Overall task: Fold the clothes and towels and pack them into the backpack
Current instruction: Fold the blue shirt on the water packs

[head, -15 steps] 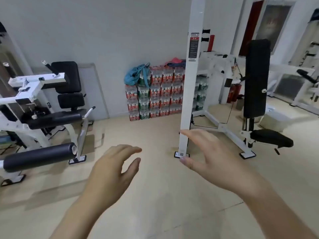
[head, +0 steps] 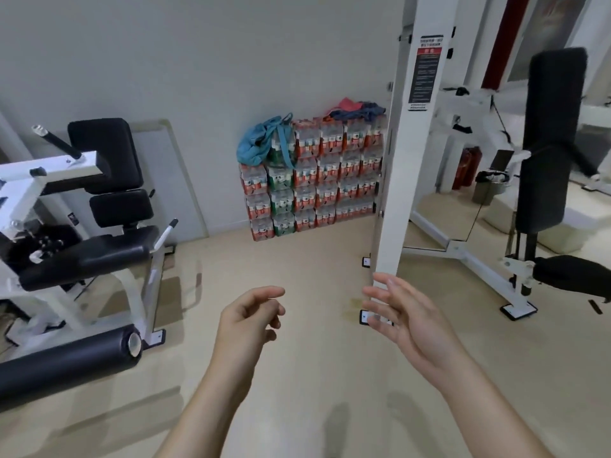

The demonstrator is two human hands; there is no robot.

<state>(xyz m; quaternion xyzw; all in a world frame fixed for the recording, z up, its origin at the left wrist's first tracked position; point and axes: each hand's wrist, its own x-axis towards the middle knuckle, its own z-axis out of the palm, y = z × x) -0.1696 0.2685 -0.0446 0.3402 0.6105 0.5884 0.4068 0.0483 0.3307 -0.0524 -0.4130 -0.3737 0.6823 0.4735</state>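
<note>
Hands have dropped lower since a moment ago: the left hand (head: 249,317) curls loosely, the right hand (head: 408,314) stays spread, both holding nothing. Teal bag (head: 256,145) and clothes (head: 355,105) sit atop the bottle crates (head: 314,180) by the wall, well apart, so packing hasn't begun.

Pretty even indoor light here, kinda soft and washed out on the wall (head: 165,54). My arms throw faint double shadows on the floor (head: 314,375) at 6 o'clock. Wide-angle bends the white post (head: 406,160) around 1 o'clock, and everything's slightly smeary, especially my right hand (head: 406,312).
</note>
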